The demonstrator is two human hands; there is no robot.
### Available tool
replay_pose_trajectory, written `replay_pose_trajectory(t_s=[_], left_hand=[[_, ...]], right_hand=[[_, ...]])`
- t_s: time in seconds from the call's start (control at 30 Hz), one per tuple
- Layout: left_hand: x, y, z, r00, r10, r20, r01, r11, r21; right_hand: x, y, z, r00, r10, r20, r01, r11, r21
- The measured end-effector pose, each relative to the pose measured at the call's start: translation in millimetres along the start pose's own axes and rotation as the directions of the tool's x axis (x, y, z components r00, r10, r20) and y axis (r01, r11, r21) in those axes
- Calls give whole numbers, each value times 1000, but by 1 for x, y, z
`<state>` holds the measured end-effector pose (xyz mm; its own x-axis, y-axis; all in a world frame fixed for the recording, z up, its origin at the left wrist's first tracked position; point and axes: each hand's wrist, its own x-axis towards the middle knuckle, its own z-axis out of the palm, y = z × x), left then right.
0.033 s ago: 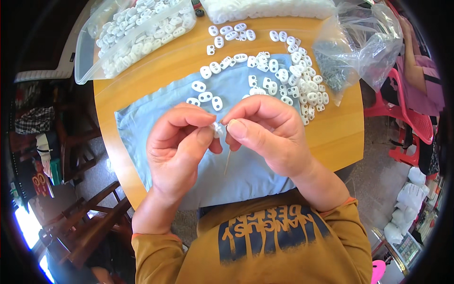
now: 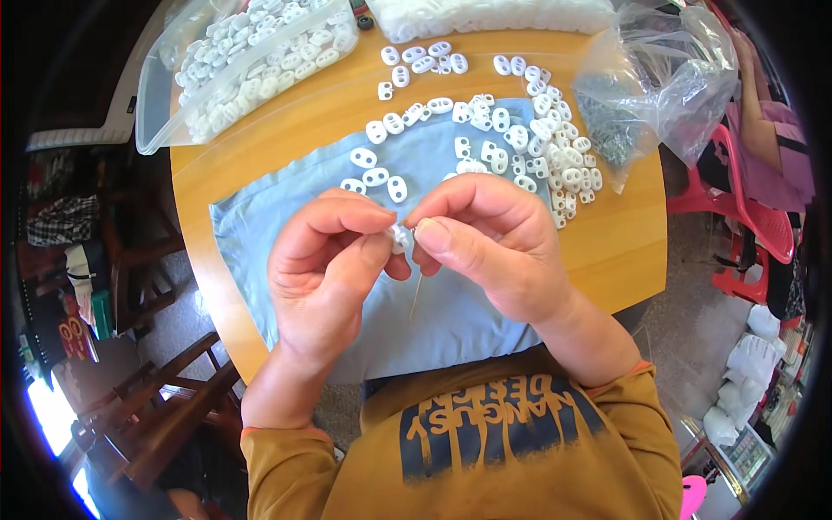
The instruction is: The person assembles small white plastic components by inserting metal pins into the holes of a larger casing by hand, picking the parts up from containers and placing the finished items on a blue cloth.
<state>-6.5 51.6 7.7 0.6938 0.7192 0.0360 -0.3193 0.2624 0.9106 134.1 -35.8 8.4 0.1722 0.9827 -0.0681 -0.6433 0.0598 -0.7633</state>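
My left hand (image 2: 325,269) pinches a small white plastic cord lock (image 2: 399,237) between thumb and fingertips, and the fingers cover much of it. Close beside it, my right hand (image 2: 498,247) is closed on a thin, needle-like rod (image 2: 415,296), whose lower end points down toward my lap. Whether the rod touches the white piece, I cannot tell. Both hands are held over a light blue cloth (image 2: 416,338). Loose white two-hole cord locks (image 2: 397,189) lie beyond my fingers, with a denser heap (image 2: 572,160) to the right of them.
A clear plastic tub (image 2: 165,130) full of white pieces stands at the far left of the wooden table (image 2: 637,251). Another white-filled container (image 2: 494,22) is at the back. A clear bag with small grey parts (image 2: 611,121) lies at the right, near a pink chair (image 2: 763,217) and another person's arm (image 2: 758,130).
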Motion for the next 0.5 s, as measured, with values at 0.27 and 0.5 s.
replay_pose_trajectory(t_s=[0.27, 0.5], left_hand=[[-1, 1, -3, 1000, -20, 22, 19, 998, 54], [0, 1, -5, 1000, -18, 22, 17, 999, 38]], right_hand=[[1, 2, -1, 1000, -10, 4, 10, 992, -125], [2, 4, -1, 1000, -24, 20, 26, 988, -151]])
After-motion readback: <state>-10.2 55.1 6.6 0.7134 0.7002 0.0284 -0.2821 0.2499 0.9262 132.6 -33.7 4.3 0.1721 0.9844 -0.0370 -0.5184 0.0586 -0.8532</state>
